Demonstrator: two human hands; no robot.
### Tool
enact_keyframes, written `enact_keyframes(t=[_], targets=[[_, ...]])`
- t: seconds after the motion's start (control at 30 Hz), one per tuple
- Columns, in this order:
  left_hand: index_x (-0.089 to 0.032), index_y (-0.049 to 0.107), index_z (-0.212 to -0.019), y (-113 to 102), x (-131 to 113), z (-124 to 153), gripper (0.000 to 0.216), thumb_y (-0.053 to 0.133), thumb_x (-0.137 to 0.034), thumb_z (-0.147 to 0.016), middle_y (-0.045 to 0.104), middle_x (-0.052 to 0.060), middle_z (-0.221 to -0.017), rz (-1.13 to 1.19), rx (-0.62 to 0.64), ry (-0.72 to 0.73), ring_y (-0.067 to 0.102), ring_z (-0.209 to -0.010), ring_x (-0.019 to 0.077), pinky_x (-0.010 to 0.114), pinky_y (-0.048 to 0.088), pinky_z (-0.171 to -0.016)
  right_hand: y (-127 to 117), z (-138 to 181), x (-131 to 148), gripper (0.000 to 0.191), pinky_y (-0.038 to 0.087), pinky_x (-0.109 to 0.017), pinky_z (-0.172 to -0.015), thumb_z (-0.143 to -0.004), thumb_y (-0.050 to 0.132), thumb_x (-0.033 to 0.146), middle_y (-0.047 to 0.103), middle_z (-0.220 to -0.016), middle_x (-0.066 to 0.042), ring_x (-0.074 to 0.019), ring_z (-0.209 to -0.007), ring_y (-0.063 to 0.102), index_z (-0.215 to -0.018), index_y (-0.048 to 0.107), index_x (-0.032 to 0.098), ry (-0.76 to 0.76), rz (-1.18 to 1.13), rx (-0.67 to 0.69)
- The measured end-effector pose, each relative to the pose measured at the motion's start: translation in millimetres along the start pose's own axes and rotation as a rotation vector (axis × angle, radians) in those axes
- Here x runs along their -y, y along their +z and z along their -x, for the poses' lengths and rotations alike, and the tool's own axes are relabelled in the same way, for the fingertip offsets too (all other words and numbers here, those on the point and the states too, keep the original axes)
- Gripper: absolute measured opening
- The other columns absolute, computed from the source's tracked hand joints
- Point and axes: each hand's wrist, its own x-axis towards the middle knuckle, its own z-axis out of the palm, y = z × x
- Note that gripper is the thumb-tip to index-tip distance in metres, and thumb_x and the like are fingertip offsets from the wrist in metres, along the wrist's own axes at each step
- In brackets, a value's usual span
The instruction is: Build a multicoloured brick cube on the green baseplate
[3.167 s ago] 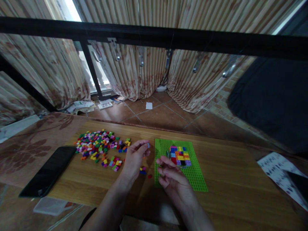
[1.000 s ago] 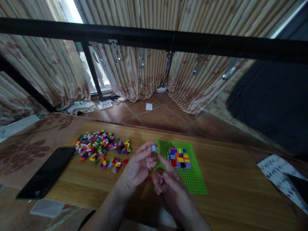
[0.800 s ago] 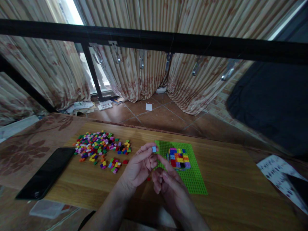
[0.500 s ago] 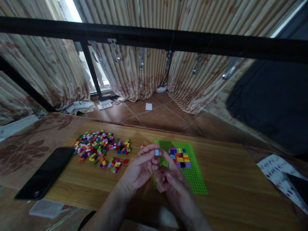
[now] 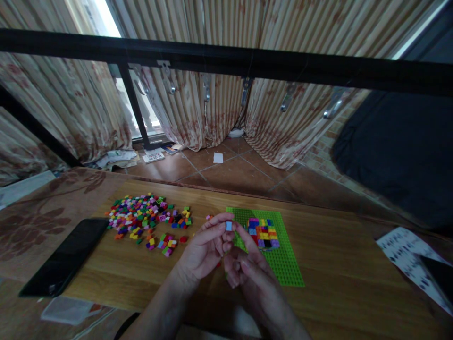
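My left hand (image 5: 203,252) pinches a small light blue toy brick (image 5: 229,226) between its thumb and fingertips, above the table. Close beside it, my right hand (image 5: 256,278) reaches its index fingertip to the brick's right side. The other right fingers are curled in with the thumb against them; what they hold, if anything, is hidden. Behind the right hand lies a green baseplate (image 5: 288,264), partly covered by that hand. A block of multicoloured bricks (image 5: 267,233) sits on the plate.
A large pile of loose bricks (image 5: 136,212) spreads over the wooden table (image 5: 336,264) at left, with a smaller cluster (image 5: 167,244) nearer. A black phone (image 5: 65,257) lies at the left edge. A printed sheet (image 5: 406,255) is at right. A dark rail (image 5: 226,59) crosses above.
The light blue brick has turned slightly between the fingers. Both hands stay together in nearly the same place, and the view has shifted a little.
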Motion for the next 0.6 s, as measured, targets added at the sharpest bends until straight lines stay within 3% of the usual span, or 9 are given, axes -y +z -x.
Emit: enact_keyframes(t=[0.6], targets=[[-0.018,0.073,-0.094,0.1,-0.8,-0.3,0.027,0.082,-0.019,-0.069,0.065,0.0,-0.075,0.034,0.005,0.002,0.059,-0.058,0.0069,0.014,0.05,-0.052,-0.5,-0.7,-2.5,0.065,0.036,-0.024,-0.054,-0.082,0.073,0.038,0.066,-0.083,-0.003,-0.0111,-0.061,0.048,-0.141,0.049,0.029,-0.014,-0.037,0.008]])
